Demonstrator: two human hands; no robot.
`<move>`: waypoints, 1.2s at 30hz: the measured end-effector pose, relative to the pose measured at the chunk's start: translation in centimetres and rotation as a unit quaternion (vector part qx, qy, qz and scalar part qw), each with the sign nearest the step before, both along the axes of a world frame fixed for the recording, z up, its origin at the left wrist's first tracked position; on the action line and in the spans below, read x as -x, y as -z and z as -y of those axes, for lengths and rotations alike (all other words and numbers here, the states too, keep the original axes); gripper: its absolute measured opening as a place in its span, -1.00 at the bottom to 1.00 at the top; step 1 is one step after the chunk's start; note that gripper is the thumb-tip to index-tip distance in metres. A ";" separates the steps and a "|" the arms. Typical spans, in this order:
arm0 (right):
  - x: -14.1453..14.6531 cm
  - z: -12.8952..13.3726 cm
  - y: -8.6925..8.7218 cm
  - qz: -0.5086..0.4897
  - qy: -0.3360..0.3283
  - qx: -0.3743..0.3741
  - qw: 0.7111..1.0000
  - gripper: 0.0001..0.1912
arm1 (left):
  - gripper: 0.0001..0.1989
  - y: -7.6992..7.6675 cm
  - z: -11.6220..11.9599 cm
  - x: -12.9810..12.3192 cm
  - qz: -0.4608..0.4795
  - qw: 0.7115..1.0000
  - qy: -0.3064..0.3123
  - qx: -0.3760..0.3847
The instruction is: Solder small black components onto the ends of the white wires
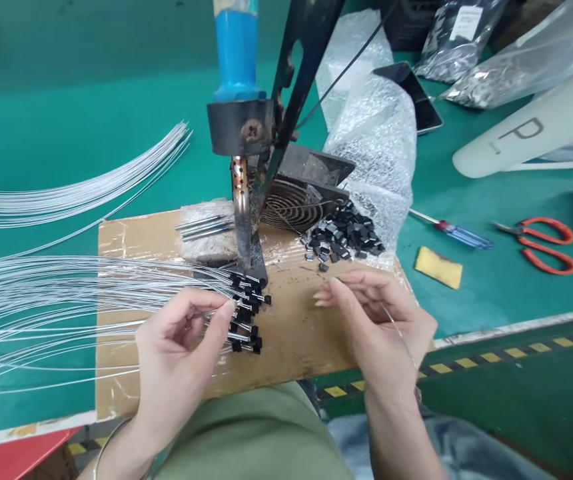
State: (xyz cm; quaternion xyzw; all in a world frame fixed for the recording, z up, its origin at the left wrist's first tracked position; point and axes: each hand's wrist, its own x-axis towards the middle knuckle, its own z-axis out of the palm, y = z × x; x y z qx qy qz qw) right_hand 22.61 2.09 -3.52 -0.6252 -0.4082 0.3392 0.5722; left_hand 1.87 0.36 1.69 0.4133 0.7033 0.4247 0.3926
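Below, cardboard [296, 333], green tabletop [66, 127], black-yellow floor tape [490, 357].

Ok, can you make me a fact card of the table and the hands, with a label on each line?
Left hand: fingertips by the black ends of the white wires
Right hand: holds a thin wire
Middle: blue soldering iron, pointing down
Under the black ends: cardboard
Pile: little black pieces beside bubble wrap
Right side: screwdriver, yellow sponge, orange-handled cutters
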 end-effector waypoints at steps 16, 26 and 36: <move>5.8 0.5 -2.2 -0.237 -0.194 0.102 0.946 -0.91 | -0.92 -1.2 -0.3 -0.3 0.063 0.998 0.020 0.023; 6.2 0.8 -2.3 -0.259 -0.188 0.119 0.940 -0.86 | -0.88 -0.8 -0.5 0.1 0.076 0.995 0.063 0.006; 6.3 0.9 -2.0 -0.247 -0.193 0.116 0.943 -0.85 | -0.86 -0.6 -0.6 0.4 0.072 0.993 0.092 -0.006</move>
